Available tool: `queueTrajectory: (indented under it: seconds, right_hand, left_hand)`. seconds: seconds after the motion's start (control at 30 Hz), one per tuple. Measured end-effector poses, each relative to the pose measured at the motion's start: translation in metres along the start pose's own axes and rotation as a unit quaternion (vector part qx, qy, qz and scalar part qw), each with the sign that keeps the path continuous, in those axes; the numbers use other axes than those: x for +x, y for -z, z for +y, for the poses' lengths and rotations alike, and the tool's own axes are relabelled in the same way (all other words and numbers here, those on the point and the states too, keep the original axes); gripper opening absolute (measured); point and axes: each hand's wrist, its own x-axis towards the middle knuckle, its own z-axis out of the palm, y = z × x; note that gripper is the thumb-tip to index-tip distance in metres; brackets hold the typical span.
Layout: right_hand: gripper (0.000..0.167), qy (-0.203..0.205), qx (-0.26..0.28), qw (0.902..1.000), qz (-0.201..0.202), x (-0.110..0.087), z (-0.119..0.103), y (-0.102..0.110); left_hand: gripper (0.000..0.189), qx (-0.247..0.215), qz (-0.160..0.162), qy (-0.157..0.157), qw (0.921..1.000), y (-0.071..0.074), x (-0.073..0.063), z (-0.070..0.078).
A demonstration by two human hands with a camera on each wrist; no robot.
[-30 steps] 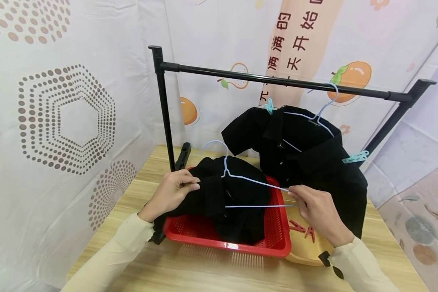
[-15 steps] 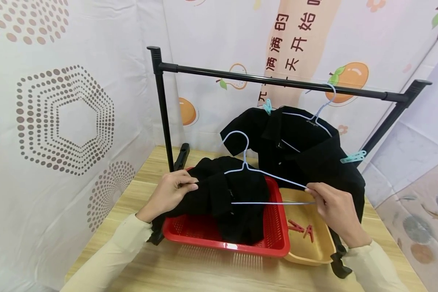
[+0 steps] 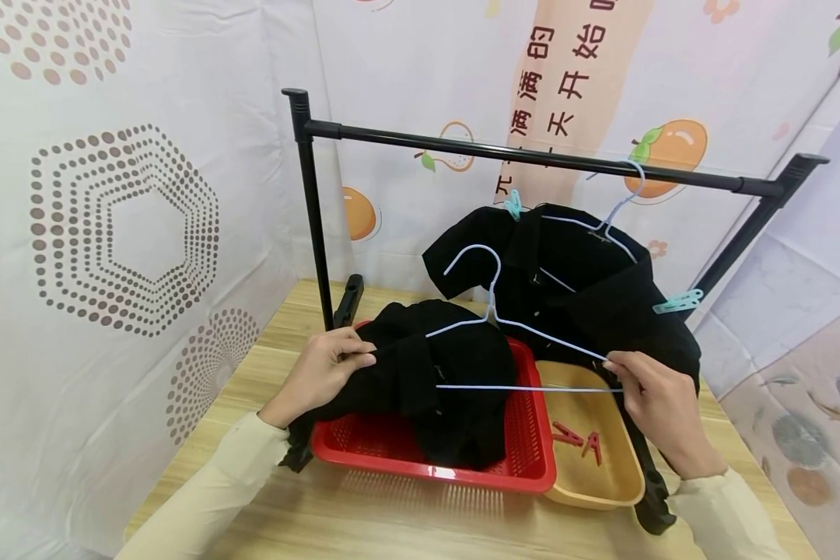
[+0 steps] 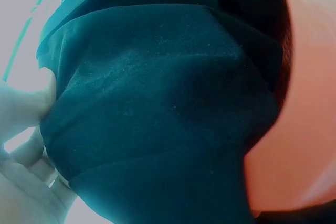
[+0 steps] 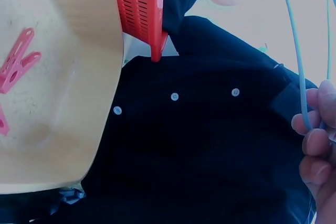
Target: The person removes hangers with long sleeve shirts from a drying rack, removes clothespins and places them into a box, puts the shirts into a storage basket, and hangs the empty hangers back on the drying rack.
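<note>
In the head view my left hand (image 3: pixel 322 373) pinches the edge of a black shirt (image 3: pixel 455 428) that lies bunched in and over a red basket (image 3: pixel 434 472). A thin pale-blue wire hanger (image 3: pixel 553 339) spans the shirt, its hook upward and its left end partly covered by the shirt's collar. My right hand (image 3: pixel 661 404) pinches the hanger's right corner. The left wrist view has the shirt (image 4: pixel 157 103) filling the middle, thumb and fingers of the left hand (image 4: pixel 26 145) at its edge. Fingers of the right hand (image 5: pixel 320 140) curl round the hanger (image 5: pixel 295 35) in the right wrist view.
A black rack (image 3: pixel 420 141) stands behind, with another black shirt (image 3: pixel 661 346) on a blue hanger (image 3: pixel 637 187). Teal clothespins (image 3: pixel 679 301) grip that shirt. A yellow basin (image 3: pixel 595 498) with red clothespins (image 3: pixel 567 434) adjoins the red basket. Patterned curtains enclose the table (image 3: pixel 364 529).
My right hand has moved to the right with the hanger, so its hook now stands farther right and slightly higher. More of the yellow basin shows. The left hand stays nearly still on the shirt.
</note>
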Motion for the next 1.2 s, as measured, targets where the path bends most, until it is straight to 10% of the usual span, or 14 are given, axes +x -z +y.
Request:
queueTrajectory:
  seconds: [0.77,1.2]
  right_hand:
    - [0.05,0.001,-0.041,0.9988,0.025,-0.014,0.02,0.023]
    - [0.053,-0.037,-0.061,0.9965,0.043,-0.023,0.024,0.031]
  left_hand:
    - [0.008,0.037,0.01,0.05,0.998,-0.004,-0.006,-0.021]
    - [0.008,0.058,-0.036,0.078,0.9946,-0.005,-0.012,-0.031]
